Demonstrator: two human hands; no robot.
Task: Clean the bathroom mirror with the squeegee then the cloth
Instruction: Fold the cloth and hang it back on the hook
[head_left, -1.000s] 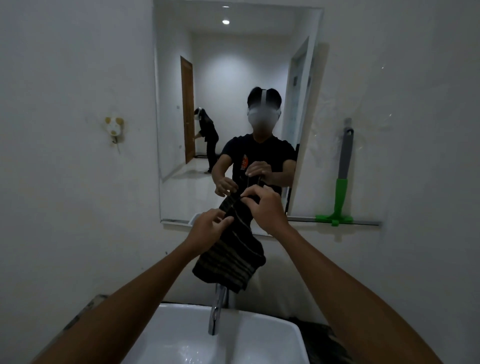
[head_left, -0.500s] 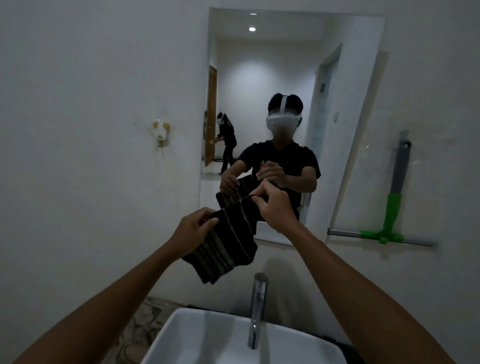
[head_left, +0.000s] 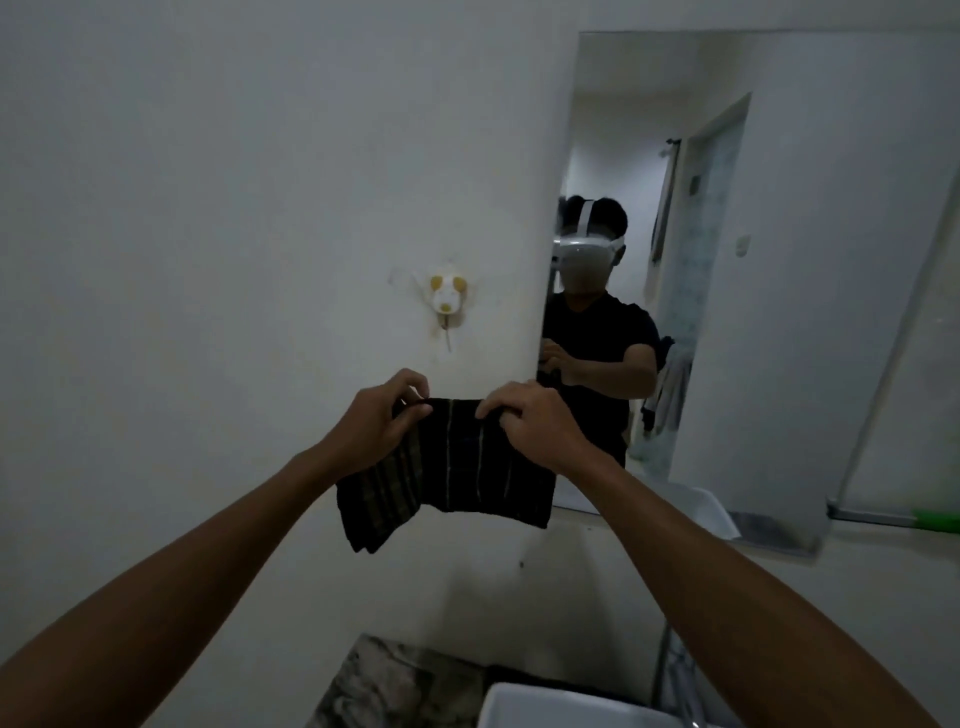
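A dark striped cloth (head_left: 457, 467) hangs spread out between both hands, held by its top edge in front of the white wall. My left hand (head_left: 379, 421) pinches the left top corner and my right hand (head_left: 530, 421) pinches the right top corner. The mirror (head_left: 779, 260) is on the wall to the right of the cloth. Only the green end of the squeegee (head_left: 937, 521) shows at the right edge, at the mirror's lower right corner.
A small animal-shaped wall hook (head_left: 447, 301) is fixed just above the cloth. The white basin (head_left: 561, 709) and the chrome tap (head_left: 675, 675) sit at the bottom right, beside a marbled counter (head_left: 395, 686). The mirror reflects a person with a headset.
The view has swung left, so the mirror and squeegee slid right. My hands have pulled apart and unfolded the bunched cloth into a flat spread, now in front of the wall.
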